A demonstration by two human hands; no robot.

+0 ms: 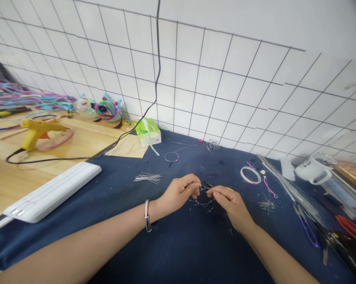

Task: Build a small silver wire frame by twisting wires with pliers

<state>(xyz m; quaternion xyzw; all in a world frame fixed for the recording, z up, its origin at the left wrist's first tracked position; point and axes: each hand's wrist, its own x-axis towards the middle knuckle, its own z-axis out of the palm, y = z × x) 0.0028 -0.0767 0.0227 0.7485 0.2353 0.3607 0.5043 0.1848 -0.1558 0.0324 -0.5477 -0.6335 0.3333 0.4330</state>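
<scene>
A thin wire loop with small pink bits along it hangs between my two hands, just over the dark blue cloth. My left hand is closed, thumb and fingertips pinching one side of the loop's wire. From the other side, my right hand pinches the wire between thumb and forefinger. Just behind the fingertips lies a tool with dark tips and a bit of yellow handle, partly hidden by my right hand. Beyond my hands rests another thin ring with pink marks.
Cut wires lie left of my hands, a tape roll and purple-handled scissors to the right. A white power strip, yellow glue gun and green tissue pack stand left. A white mug is far right.
</scene>
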